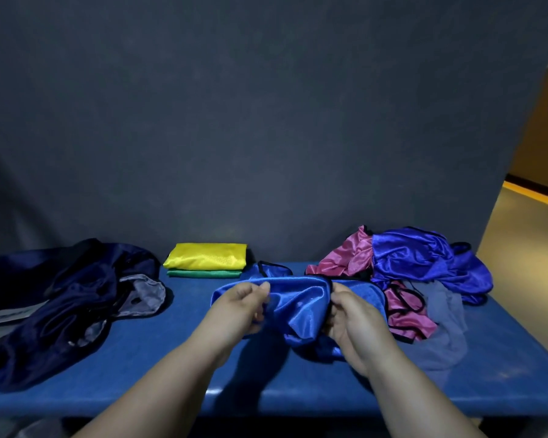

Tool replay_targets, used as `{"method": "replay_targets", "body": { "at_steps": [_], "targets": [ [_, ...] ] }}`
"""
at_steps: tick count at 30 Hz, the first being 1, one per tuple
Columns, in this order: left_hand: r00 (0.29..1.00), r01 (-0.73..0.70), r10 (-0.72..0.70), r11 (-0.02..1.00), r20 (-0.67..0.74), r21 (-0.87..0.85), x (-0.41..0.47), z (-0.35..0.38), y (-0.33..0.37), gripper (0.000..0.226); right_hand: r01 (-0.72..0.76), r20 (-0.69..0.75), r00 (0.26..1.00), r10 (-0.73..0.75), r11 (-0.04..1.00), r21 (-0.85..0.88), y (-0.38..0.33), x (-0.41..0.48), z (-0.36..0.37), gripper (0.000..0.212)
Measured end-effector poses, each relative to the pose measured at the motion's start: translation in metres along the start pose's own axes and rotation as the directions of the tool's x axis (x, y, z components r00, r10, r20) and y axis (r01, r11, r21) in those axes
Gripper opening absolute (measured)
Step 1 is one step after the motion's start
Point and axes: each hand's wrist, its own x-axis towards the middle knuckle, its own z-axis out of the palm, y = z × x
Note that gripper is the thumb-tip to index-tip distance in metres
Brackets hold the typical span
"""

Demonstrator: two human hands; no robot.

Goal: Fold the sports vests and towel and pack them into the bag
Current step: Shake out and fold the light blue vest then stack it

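A shiny blue vest [298, 306] with black trim is bunched above the middle of the blue table [159, 358]. My left hand [241, 308] pinches its left edge and my right hand [351, 320] grips its right side. A folded yellow vest [206, 255] lies on a folded green vest [203, 274] at the back centre. A dark navy bag [64, 298] lies slumped and open on the left. On the right is a heap of unfolded vests: a blue one [424, 263] and pink ones [345, 257]. A thin grey-blue cloth [443, 320] lies beside the heap.
A dark grey wall [266, 121] stands right behind the table. The table's front edge [266, 403] runs below my forearms. A lit floor with a yellow strip [532, 197] shows at the far right.
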Motion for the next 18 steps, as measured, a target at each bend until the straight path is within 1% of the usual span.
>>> {"method": "replay_targets", "body": {
  "at_steps": [2,4,5,7,8,9,10,12,13,15,18],
  "targets": [
    [0.998,0.021,-0.025,0.996,0.052,0.081,-0.003,0.002,-0.002,0.036,-0.037,0.020,0.999,0.035,0.994,0.099,-0.003,0.000,-0.004,0.033],
    [0.982,0.032,-0.066,0.981,0.176,0.190,-0.007,0.007,-0.002,0.041,-0.081,0.054,0.996,0.074,0.984,0.159,-0.004,-0.001,-0.003,0.034],
    [0.973,0.016,-0.070,0.971,0.219,0.237,-0.008,0.010,-0.003,0.043,-0.101,0.080,0.993,0.088,0.979,0.175,-0.005,-0.003,-0.002,0.038],
    [0.967,-0.052,-0.012,0.968,0.254,0.245,-0.009,0.014,-0.005,0.054,-0.093,0.132,0.989,0.071,0.981,0.169,-0.007,-0.005,-0.001,0.045],
    [0.969,-0.090,0.034,0.971,0.246,0.219,-0.008,0.015,-0.006,0.061,-0.067,0.157,0.987,0.045,0.988,0.137,-0.007,-0.005,-0.002,0.048],
    [0.970,-0.121,0.076,0.974,0.229,0.190,-0.008,0.016,-0.006,0.061,-0.038,0.167,0.986,0.021,0.994,0.103,-0.006,-0.006,-0.002,0.047],
    [0.972,-0.148,0.111,0.974,0.208,0.172,-0.008,0.018,-0.004,0.051,-0.013,0.161,0.987,-0.001,0.996,0.083,-0.005,-0.007,-0.001,0.044],
    [0.972,-0.175,0.151,0.977,0.180,0.125,-0.007,0.021,-0.003,0.017,0.017,0.100,0.995,-0.025,0.997,0.071,-0.004,-0.008,0.000,0.035],
    [0.972,-0.182,0.162,0.977,0.171,0.107,-0.006,0.021,-0.002,0.009,0.027,0.060,0.998,-0.031,0.998,0.062,-0.005,-0.009,0.002,0.028],
    [0.971,-0.194,0.184,0.979,0.153,0.055,-0.007,0.023,0.002,0.010,0.036,0.000,0.999,-0.036,0.999,0.024,-0.008,-0.010,0.003,0.019],
    [0.970,-0.222,0.219,0.975,0.102,0.019,-0.007,0.026,0.010,0.023,0.036,-0.053,0.998,-0.037,0.999,-0.015,-0.009,-0.007,0.000,0.018]
  ]
}}
